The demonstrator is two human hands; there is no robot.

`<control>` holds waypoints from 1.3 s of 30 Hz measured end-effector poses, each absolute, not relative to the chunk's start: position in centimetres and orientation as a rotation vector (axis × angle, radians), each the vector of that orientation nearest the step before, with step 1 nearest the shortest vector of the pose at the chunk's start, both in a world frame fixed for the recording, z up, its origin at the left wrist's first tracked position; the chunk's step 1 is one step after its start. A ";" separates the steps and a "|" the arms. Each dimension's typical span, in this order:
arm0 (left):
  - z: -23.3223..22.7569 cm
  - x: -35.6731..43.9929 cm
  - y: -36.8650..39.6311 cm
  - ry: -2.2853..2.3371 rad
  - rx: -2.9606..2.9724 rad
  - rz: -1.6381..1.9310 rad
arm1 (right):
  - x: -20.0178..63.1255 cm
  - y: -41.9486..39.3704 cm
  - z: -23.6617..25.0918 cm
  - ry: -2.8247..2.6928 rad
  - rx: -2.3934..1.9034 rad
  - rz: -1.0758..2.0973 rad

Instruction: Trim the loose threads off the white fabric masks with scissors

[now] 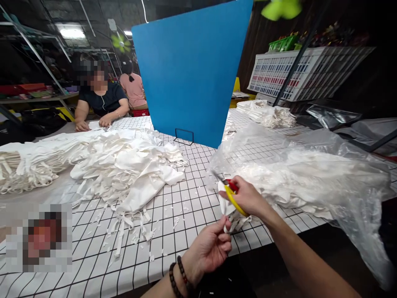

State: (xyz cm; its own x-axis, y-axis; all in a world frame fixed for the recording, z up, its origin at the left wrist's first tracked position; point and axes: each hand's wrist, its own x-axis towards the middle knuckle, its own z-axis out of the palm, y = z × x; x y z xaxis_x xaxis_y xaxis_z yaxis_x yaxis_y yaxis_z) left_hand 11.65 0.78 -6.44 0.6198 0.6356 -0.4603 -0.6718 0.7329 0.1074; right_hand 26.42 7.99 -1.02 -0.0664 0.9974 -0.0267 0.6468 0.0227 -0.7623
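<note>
My right hand (248, 198) grips scissors (232, 194) with yellow and red handles, blades pointing left. A small white fabric piece (226, 205) with loose straps hangs between my hands at the table's near edge. My left hand (208, 248), with dark bead bracelets on the wrist, pinches the lower part of that piece. Just right of my hands a clear plastic bag (310, 174) filled with white fabric pieces lies on the table.
A grid-patterned white table (173, 207) carries a heap of white fabric pieces (127, 165) at left and scattered small offcuts. A blue divider board (189, 70) stands behind. A seated person (99, 99) works at far left; another sits beyond. More white stacks (266, 114) lie at back right.
</note>
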 end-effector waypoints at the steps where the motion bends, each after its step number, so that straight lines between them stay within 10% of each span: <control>1: -6.5 11.8 0.0 0.499 -0.101 0.743 | 25.7 8.4 -0.9 -1.918 -1.726 0.837; 9: -7.1 13.0 -2.6 0.414 -0.162 0.655 | 24.7 10.3 -2.2 -2.024 -1.718 0.832; 20: 3.6 5.0 3.8 0.363 0.153 1.310 | 17.7 15.3 10.4 -1.236 -0.631 1.073; 30: -4.9 5.5 0.9 0.756 0.454 1.219 | 24.8 6.3 -6.6 -1.252 -1.476 1.104; 39: -6.6 6.6 0.1 1.007 0.757 1.212 | 22.5 4.9 -2.8 -1.785 -1.035 1.321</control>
